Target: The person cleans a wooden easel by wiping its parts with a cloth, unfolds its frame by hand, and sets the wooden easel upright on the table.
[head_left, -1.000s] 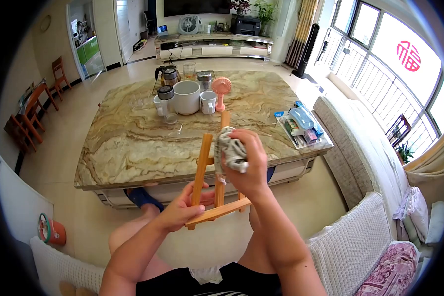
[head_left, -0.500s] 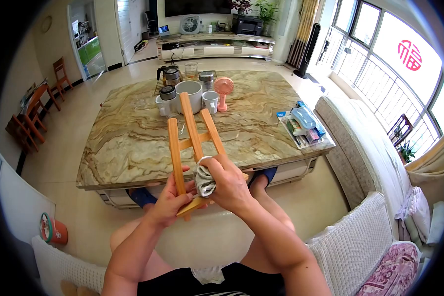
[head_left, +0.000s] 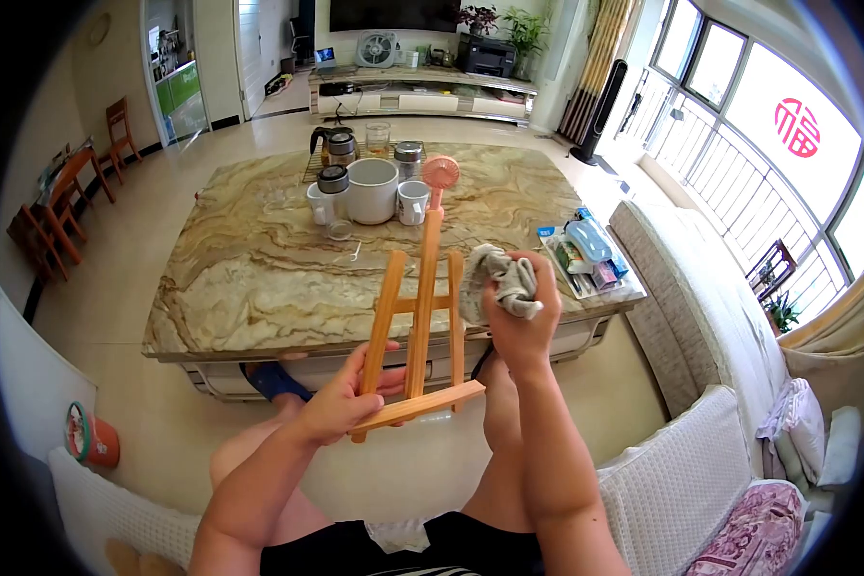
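A small wooden easel (head_left: 422, 322) is held up over the near edge of the marble-patterned table. My left hand (head_left: 346, 394) is closed around its lower left leg, close to the front ledge (head_left: 422, 404). My right hand (head_left: 526, 312) grips a crumpled grey-white cloth (head_left: 501, 280) just right of the easel's right leg; whether the cloth touches the wood I cannot tell. The easel's middle post rises in front of the pink handheld fan (head_left: 441, 173), hiding its lower part.
On the marble-patterned table (head_left: 250, 278) stand a white pot (head_left: 372, 192), a white mug (head_left: 413, 203), lidded jars and a glass cup. Packaged items (head_left: 590, 250) lie at its right corner. A red bin (head_left: 93, 436) stands on the left floor, a sofa (head_left: 686, 446) at right.
My right hand has moved the cloth off the easel's lower middle, up and to the right. The easel has shifted right and stands more upright, still in my left hand.
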{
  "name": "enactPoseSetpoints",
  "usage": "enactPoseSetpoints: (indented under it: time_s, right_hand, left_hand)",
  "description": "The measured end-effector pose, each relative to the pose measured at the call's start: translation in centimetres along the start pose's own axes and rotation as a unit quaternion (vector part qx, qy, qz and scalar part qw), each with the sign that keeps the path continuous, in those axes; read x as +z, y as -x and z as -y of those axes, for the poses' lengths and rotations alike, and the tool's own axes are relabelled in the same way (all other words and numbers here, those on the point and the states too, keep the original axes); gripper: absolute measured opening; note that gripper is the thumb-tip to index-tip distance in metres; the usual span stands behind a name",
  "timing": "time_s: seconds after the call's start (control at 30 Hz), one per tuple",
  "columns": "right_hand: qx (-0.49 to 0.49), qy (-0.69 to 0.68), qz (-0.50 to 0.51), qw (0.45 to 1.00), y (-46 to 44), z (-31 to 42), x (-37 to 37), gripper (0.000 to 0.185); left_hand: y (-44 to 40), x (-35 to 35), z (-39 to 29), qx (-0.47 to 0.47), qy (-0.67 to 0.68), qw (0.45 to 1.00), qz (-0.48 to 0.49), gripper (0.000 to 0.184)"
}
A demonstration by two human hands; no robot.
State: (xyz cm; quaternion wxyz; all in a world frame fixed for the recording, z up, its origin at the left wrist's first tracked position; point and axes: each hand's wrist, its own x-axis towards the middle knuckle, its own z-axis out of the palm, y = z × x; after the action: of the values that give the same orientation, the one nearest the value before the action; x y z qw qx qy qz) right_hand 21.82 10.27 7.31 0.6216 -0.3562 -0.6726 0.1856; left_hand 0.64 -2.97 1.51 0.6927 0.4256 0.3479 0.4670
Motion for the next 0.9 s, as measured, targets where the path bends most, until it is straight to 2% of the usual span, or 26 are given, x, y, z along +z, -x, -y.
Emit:
enactPoseSetpoints:
  time_s: [0.13,0.2,0.4,0.53,0.6,0.67,0.73,0.8,0.83,0.9]
  right_hand:
    - [-0.094,0.057,0.093,0.990,0.3,-0.1,0.5,0.045]
    - [-0.086,0.053,0.099,0.990,0.5,-0.2,0.7,0.046]
    - [-0.061,0.040,0.100,0.992,1.0,-0.4,0.1,0.043]
    - [-0.084,0.069,0.048,0.993,1.0,-1.1,-0.7,0.043]
    - [-0.100,0.079,0.018,0.992,0.3,-1.6,-1.2,0.043]
    - [-0.048,0.076,-0.066,0.994,-0.4,-2.1,-1.7,0.041]
    - [-0.031,0.057,-0.104,0.992,-0.8,-2.0,-2.3,0.036]
    - [-0.017,0.046,-0.129,0.990,-0.6,-1.7,-2.4,0.035]
    - [-0.018,0.046,-0.126,0.991,-0.4,-1.4,-2.3,0.035]
    - [-0.008,0.027,-0.034,0.999,0.3,-0.6,-1.7,0.036]
  left_hand:
    - [0.2,0.3,0.2,-0.003,-0.031,0.999,0.009,0.079]
    - [0.3,0.4,0.1,0.037,-0.009,0.999,-0.010,0.077]
    - [0.4,0.3,-0.2,0.016,-0.012,1.000,-0.007,0.079]
    - [0.2,0.4,-0.7,-0.015,-0.032,0.999,0.014,0.079]
    - [0.2,-0.3,-0.4,-0.004,-0.095,0.995,0.039,0.079]
    - [0.4,-0.2,-0.6,-0.012,-0.077,0.996,0.035,0.079]
    - [0.6,-0.6,-0.8,-0.018,-0.060,0.998,0.030,0.080]
    - [0.5,-1.5,-0.9,0.013,-0.034,0.999,-0.013,0.083]
    - [0.5,-1.5,-1.3,0.009,-0.005,1.000,-0.024,0.085]
    - [0.6,-1.2,-1.5,0.012,0.002,1.000,-0.024,0.085]
